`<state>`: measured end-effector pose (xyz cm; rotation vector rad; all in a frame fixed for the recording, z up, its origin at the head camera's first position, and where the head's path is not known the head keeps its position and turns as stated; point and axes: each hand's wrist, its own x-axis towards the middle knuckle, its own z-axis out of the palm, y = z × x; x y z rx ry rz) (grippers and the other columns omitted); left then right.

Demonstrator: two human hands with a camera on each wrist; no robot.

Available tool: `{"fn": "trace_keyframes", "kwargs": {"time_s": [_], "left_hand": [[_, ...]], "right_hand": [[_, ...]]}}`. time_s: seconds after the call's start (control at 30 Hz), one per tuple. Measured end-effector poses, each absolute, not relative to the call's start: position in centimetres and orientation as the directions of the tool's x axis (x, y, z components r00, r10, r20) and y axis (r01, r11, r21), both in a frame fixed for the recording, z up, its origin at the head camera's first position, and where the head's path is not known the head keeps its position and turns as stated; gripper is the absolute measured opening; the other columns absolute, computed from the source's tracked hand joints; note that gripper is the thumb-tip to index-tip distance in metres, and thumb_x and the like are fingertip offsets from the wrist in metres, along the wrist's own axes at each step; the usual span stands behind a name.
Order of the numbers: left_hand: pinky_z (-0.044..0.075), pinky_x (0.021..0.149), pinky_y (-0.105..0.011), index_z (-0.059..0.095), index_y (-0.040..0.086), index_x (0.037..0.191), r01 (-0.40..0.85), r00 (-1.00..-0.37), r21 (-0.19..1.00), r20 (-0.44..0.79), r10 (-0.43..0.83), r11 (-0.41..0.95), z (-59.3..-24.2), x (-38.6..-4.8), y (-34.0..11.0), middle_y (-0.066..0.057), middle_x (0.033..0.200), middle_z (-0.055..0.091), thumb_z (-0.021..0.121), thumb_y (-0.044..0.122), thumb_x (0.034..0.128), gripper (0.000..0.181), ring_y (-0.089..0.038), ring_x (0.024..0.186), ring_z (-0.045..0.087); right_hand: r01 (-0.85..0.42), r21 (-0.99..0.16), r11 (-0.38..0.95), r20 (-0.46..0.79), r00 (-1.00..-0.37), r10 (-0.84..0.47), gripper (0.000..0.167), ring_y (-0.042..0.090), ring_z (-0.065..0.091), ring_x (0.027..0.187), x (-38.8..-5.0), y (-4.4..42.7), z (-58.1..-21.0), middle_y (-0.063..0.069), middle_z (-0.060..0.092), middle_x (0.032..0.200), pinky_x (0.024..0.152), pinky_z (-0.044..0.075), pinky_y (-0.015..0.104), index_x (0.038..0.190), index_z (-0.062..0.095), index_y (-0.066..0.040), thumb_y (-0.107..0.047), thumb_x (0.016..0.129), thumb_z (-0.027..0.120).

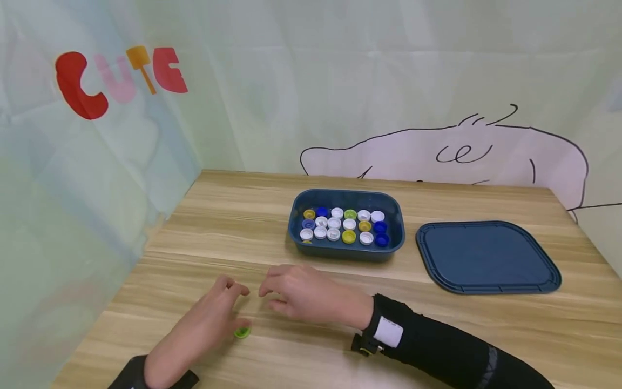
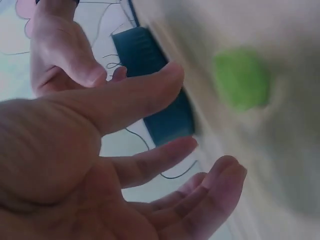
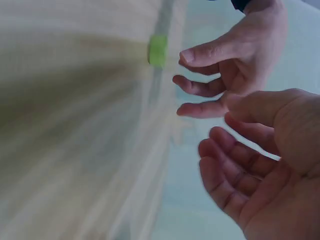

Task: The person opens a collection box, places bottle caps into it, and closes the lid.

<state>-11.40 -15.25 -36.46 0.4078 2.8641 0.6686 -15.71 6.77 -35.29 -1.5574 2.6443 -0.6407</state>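
Observation:
A light green bottle cap (image 1: 242, 332) lies on the wooden table; the left wrist view shows the green cap (image 2: 242, 79) blurred, apart from the fingers. My left hand (image 1: 206, 319) is over the table beside the cap, its thumb partly covering it in the head view. Nothing shows between the left hand's (image 2: 120, 165) spread, bent fingers. My right hand (image 1: 303, 292) hovers just right of the left one, in front of the blue tray. Its loosely bent fingers, seen in the right wrist view, hold nothing; the right hand (image 3: 265, 155) is apart from the cap (image 3: 158, 50).
Behind the hands stands a dark blue tray (image 1: 347, 252) with several white, yellow, blue and green caps in rows. To its right a flat dark blue lid (image 1: 488, 256) lies on the table (image 1: 194, 254). A printed cloth (image 1: 272, 86) hangs along the back and left.

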Motion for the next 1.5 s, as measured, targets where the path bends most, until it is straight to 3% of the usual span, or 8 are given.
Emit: {"fn": "trace_keyframes", "kwargs": {"time_s": [0.23,0.43,0.57,0.7,0.9,1.17,1.37,1.5], "left_hand": [[0.051,0.076,-0.037,0.066,0.004,0.118,0.157,-0.949,0.521,-0.155,0.274,0.839,-38.0,-10.5,-15.7,-0.008,0.109,0.052,0.091,0.015,0.0784,0.048,-0.017,0.084,0.054],[0.046,0.069,-0.029,0.067,0.005,0.099,0.169,-0.933,0.548,-0.178,0.311,0.819,-38.4,-10.6,-15.1,-0.001,0.090,0.052,0.088,0.008,0.0796,0.029,-0.015,0.078,0.050],[0.045,0.067,-0.027,0.067,0.004,0.095,0.206,-0.916,0.572,-0.172,0.362,0.794,-38.5,-10.6,-14.7,0.000,0.087,0.054,0.086,0.005,0.0804,0.024,-0.015,0.077,0.050],[0.044,0.064,-0.026,0.069,0.005,0.090,0.299,-0.895,0.552,-0.120,0.430,0.778,-38.6,-10.7,-14.2,0.002,0.083,0.055,0.087,0.004,0.0778,0.022,-0.012,0.075,0.050],[0.043,0.057,-0.025,0.070,0.005,0.082,0.424,-0.849,0.540,-0.042,0.526,0.727,-38.8,-10.8,-13.5,0.003,0.078,0.053,0.084,-0.003,0.0778,0.017,-0.007,0.067,0.047],[0.042,0.058,-0.023,0.071,0.006,0.085,0.547,-0.785,0.477,0.008,0.619,0.688,-38.6,-11.0,-13.1,0.005,0.079,0.048,0.078,-0.005,0.0845,0.013,-0.004,0.067,0.043],[0.045,0.065,-0.025,0.075,0.009,0.095,0.481,-0.739,0.635,-0.078,0.669,0.605,-37.9,-12.3,-13.7,0.007,0.087,0.056,0.074,0.000,0.0919,0.009,-0.004,0.075,0.049],[0.050,0.070,-0.025,0.075,0.012,0.100,0.482,-0.739,0.684,-0.018,0.674,0.547,-36.8,-12.8,-13.4,0.007,0.092,0.063,0.073,0.005,0.0945,0.010,-0.003,0.082,0.055]], "right_hand": [[-0.852,-0.272,0.448,0.081,-0.484,-0.872,0.021,-0.002,0.057,0.083,-14.2,5.0,-36.9,-0.006,0.066,0.102,0.072,0.047,0.014,0.113,0.075,-0.014,-0.021,0.093,0.077],[-0.825,-0.266,0.499,0.023,-0.522,-0.852,0.009,-0.002,0.049,0.071,-13.7,4.5,-37.5,-0.010,0.059,0.086,0.062,0.041,0.014,0.095,0.073,-0.016,-0.017,0.088,0.079],[-0.802,-0.314,0.508,-0.025,-0.527,-0.849,0.007,0.000,0.048,0.068,-13.6,4.6,-37.6,-0.011,0.056,0.081,0.061,0.039,0.014,0.088,0.071,-0.016,-0.013,0.088,0.078],[-0.768,-0.403,0.497,-0.051,-0.524,-0.850,0.006,0.000,0.048,0.069,-13.6,4.8,-37.7,-0.011,0.056,0.079,0.062,0.039,0.012,0.090,0.074,-0.013,-0.008,0.089,0.077],[-0.753,-0.431,0.496,-0.024,-0.540,-0.841,0.010,-0.001,0.047,0.062,-13.5,5.1,-37.8,-0.011,0.054,0.072,0.057,0.039,0.010,0.084,0.072,-0.012,-0.005,0.090,0.075],[-0.758,-0.410,0.507,-0.030,-0.544,-0.839,0.017,-0.002,0.043,0.058,-13.3,5.9,-37.3,-0.012,0.050,0.067,0.054,0.038,0.011,0.079,0.069,-0.013,-0.008,0.095,0.073],[-0.738,-0.476,0.479,0.009,-0.548,-0.836,0.014,-0.006,0.044,0.060,-13.8,6.7,-36.9,-0.015,0.054,0.070,0.058,0.040,0.009,0.082,0.074,-0.012,-0.007,0.095,0.072],[-0.722,-0.520,0.457,0.099,-0.582,-0.807,0.010,-0.005,0.053,0.070,-14.4,7.8,-36.2,-0.009,0.065,0.079,0.067,0.044,0.009,0.087,0.075,-0.010,-0.004,0.095,0.073]]}}
